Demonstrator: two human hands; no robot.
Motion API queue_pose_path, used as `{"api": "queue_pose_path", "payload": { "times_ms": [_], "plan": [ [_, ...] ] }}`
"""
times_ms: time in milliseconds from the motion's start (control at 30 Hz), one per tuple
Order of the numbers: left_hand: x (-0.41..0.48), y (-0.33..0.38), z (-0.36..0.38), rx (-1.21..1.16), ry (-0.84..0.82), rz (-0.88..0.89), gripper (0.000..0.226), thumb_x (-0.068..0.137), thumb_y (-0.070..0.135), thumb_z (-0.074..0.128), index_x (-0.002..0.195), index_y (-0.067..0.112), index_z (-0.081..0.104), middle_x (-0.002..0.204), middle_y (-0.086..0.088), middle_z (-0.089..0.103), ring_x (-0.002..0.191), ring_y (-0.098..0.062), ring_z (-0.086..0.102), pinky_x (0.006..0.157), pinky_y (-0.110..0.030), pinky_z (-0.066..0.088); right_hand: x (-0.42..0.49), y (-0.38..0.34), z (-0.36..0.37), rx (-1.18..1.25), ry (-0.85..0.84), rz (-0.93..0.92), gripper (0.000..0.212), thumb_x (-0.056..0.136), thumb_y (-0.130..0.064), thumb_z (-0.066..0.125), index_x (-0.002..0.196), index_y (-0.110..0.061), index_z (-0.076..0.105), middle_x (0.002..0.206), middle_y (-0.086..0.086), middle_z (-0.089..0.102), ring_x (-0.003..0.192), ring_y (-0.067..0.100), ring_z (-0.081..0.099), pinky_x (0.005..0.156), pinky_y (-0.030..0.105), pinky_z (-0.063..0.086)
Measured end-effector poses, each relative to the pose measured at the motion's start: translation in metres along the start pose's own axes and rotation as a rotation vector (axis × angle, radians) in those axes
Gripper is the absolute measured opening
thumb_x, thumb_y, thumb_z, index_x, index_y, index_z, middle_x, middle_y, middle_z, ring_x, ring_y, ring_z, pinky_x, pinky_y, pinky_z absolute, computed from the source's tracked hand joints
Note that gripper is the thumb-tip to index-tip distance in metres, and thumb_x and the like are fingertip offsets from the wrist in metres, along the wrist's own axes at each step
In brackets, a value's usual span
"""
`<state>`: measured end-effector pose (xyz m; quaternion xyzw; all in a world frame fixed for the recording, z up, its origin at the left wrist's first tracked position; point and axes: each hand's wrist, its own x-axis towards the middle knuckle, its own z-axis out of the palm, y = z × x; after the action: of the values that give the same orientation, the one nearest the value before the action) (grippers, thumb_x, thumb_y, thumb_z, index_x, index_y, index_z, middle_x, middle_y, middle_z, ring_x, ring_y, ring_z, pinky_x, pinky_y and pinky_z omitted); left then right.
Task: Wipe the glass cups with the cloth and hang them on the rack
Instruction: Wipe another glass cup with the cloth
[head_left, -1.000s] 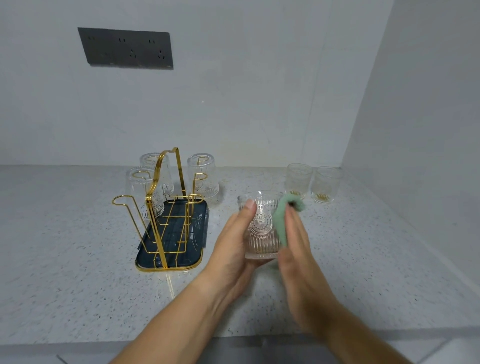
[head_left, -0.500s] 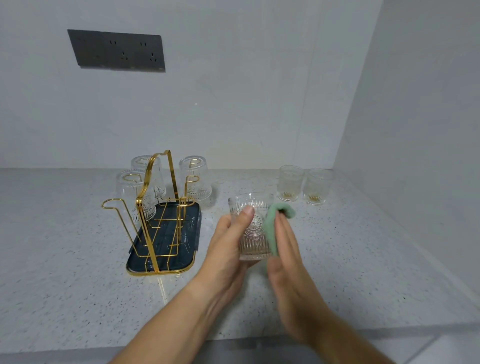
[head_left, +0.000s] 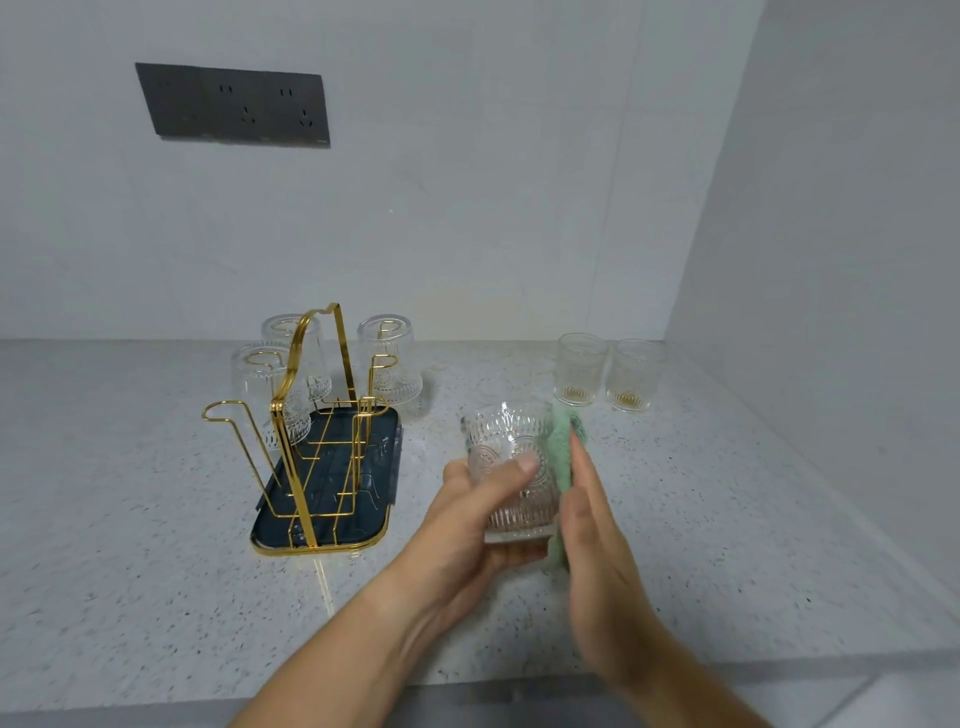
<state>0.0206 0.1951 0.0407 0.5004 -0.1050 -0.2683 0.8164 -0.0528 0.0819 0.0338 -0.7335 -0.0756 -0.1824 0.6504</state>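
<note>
Wiping step in hand. The left hand (head_left: 467, 525) grips the cup (head_left: 511, 452) upright above the worktop (head_left: 130, 519), thumb across its front. The right hand (head_left: 592, 530), fingers straight, presses the cloth (head_left: 563, 441) flat against the cup's right side. The rack (head_left: 311, 415) stands left of the left hand — three cups (head_left: 387, 358) hung, near hooks free. Next, by judgement: invert the cup onto a free hook. Two cups (head_left: 581, 369) wait beyond the right hand.

On the white, dark-speckled countertop (head_left: 130, 509), the rack (head_left: 291, 467) is gold wire over a dark blue tray (head_left: 375, 447). The clear cup (head_left: 506, 441) nearest its front edge bears embossed medallions above vertical ribs, and the cloth (head_left: 562, 452) is pale green.
</note>
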Motion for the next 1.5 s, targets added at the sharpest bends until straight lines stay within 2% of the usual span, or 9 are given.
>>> {"api": "queue_pose_path", "payload": {
  "times_ms": [100, 267, 400, 633, 767, 900, 1167, 1367, 1500],
  "plan": [
    [-0.004, 0.001, 0.000, -0.021, -0.079, 0.018, 0.076, 0.075, 0.015, 0.081, 0.142, 0.006, 0.045, 0.114, -0.015, 0.075, 0.094, -0.029, 0.077, 0.070, -0.043, 0.063, 0.012, -0.013, -0.010, 0.102, 0.021, -0.018, 0.050, 0.100, -0.051, 0.034, 0.149, -0.045, 0.032, 0.148, -0.024, 0.052, 0.137, 0.002, 0.051, 0.110, 0.023, 0.046],
    [-0.004, 0.007, -0.003, 0.013, -0.117, 0.082, 0.066, 0.070, 0.021, 0.085, 0.132, 0.010, 0.065, 0.118, -0.016, 0.074, 0.098, -0.032, 0.072, 0.089, -0.055, 0.059, 0.036, -0.039, -0.040, -0.129, -0.112, -0.001, 0.061, 0.091, -0.075, 0.030, 0.143, -0.045, 0.040, 0.136, -0.035, 0.054, 0.124, -0.009, 0.056, 0.097, 0.014, 0.050],
    [-0.002, 0.010, -0.010, 0.062, -0.125, 0.092, 0.042, 0.077, 0.015, 0.081, 0.119, 0.011, 0.076, 0.110, -0.015, 0.075, 0.091, -0.028, 0.072, 0.083, -0.050, 0.061, 0.048, -0.051, -0.051, -0.413, -0.256, 0.039, 0.056, 0.084, -0.083, 0.026, 0.126, -0.049, 0.040, 0.124, -0.031, 0.053, 0.111, -0.012, 0.057, 0.086, 0.012, 0.044],
    [-0.005, 0.012, -0.015, -0.036, -0.111, 0.036, 0.081, 0.066, 0.022, 0.085, 0.139, 0.001, 0.056, 0.118, -0.019, 0.072, 0.096, -0.031, 0.072, 0.070, -0.046, 0.065, 0.049, -0.066, -0.068, -0.357, -0.401, 0.039, 0.070, 0.080, -0.086, 0.044, 0.111, -0.024, 0.059, 0.085, -0.021, 0.062, 0.069, -0.001, 0.055, 0.063, 0.022, 0.048],
    [-0.008, 0.013, -0.015, -0.050, -0.141, 0.031, 0.087, 0.065, 0.026, 0.091, 0.140, -0.002, 0.055, 0.119, -0.022, 0.071, 0.091, -0.029, 0.073, 0.065, -0.041, 0.064, 0.046, -0.075, -0.074, -0.436, -0.538, 0.071, 0.061, 0.075, -0.084, 0.056, 0.106, -0.033, 0.069, 0.086, -0.020, 0.066, 0.076, -0.003, 0.062, 0.068, 0.019, 0.053],
    [-0.011, 0.010, -0.012, -0.020, -0.149, 0.025, 0.096, 0.059, 0.039, 0.099, 0.134, -0.005, 0.059, 0.119, -0.027, 0.069, 0.095, -0.032, 0.071, 0.065, -0.039, 0.063, 0.041, -0.083, -0.072, -0.542, -0.687, 0.202, 0.065, 0.063, -0.080, 0.067, 0.120, -0.049, 0.063, 0.120, -0.034, 0.066, 0.114, -0.011, 0.062, 0.094, 0.007, 0.045],
    [-0.019, -0.001, -0.005, -0.011, -0.103, -0.024, 0.092, 0.051, 0.038, 0.103, 0.121, -0.006, 0.064, 0.103, -0.025, 0.073, 0.083, -0.034, 0.073, 0.061, -0.040, 0.061, 0.036, -0.094, -0.060, -0.348, -0.894, 0.468, 0.037, 0.089, 0.001, 0.071, 0.113, -0.027, 0.067, 0.109, -0.031, 0.073, 0.105, -0.012, 0.066, 0.094, 0.010, 0.050],
    [-0.020, 0.010, -0.003, 0.062, -0.065, 0.011, 0.038, 0.076, 0.034, 0.080, 0.099, 0.009, 0.063, 0.082, -0.010, 0.070, 0.069, -0.024, 0.069, 0.054, -0.033, 0.057, 0.028, -0.077, -0.057, -0.067, -0.754, 0.464, 0.042, 0.092, 0.001, 0.069, 0.130, -0.014, 0.064, 0.134, 0.017, 0.066, 0.127, 0.032, 0.062, 0.114, 0.045, 0.044],
    [-0.022, 0.014, 0.003, 0.028, -0.043, -0.174, 0.046, 0.078, 0.040, 0.082, 0.107, 0.006, 0.071, 0.089, -0.015, 0.073, 0.069, -0.028, 0.071, 0.051, -0.034, 0.058, 0.025, -0.060, -0.055, -0.534, -0.775, 0.157, 0.038, 0.094, -0.026, 0.074, 0.131, -0.026, 0.066, 0.129, -0.011, 0.069, 0.124, 0.001, 0.060, 0.112, 0.030, 0.044]
  ]
}}
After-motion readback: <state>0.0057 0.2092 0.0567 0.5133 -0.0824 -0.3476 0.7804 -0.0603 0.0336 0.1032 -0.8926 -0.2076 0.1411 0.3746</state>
